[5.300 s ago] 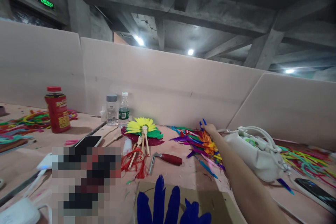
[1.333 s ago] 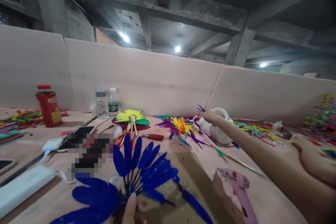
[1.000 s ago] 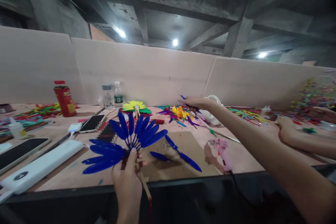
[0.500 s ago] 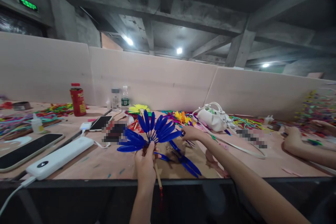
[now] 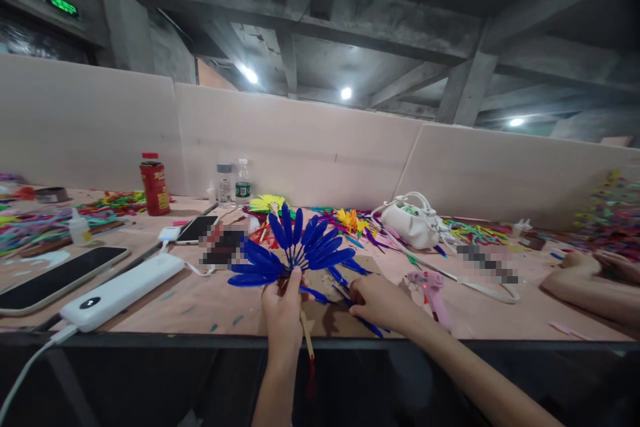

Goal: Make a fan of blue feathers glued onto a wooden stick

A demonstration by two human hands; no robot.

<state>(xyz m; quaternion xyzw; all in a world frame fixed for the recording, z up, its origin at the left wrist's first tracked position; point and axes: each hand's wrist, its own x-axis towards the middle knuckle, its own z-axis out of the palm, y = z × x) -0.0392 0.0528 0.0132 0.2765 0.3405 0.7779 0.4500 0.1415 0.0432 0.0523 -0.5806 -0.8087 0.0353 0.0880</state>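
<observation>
A fan of blue feathers [image 5: 320,250] spreads above my left hand [image 5: 284,300], which is closed round its base with the thumb on the front. A light wooden stick [image 5: 307,330] runs down below this grip and ends in a red tassel [image 5: 311,373]. To the right, my right hand [image 5: 377,303] reaches down over loose blue feathers [image 5: 315,295] on a brown cardboard sheet [image 5: 320,319]. Its fingers are curled together at thin dark pieces near the feathers; what they pinch is hidden. A pink glue gun [image 5: 433,293] stands just beyond that hand.
A white power bank [image 5: 123,293] and a phone [image 5: 60,277] lie at the left. Behind are a red bottle [image 5: 155,187], a yellow feather flower [image 5: 269,203] and a white handbag [image 5: 410,223]. Another person's arms [image 5: 580,287] rest at the right.
My right hand has come down and toward me, from the pile near the handbag to the loose blue feathers. The pink glue gun now shows. My left hand keeps its hold on the feather fan.
</observation>
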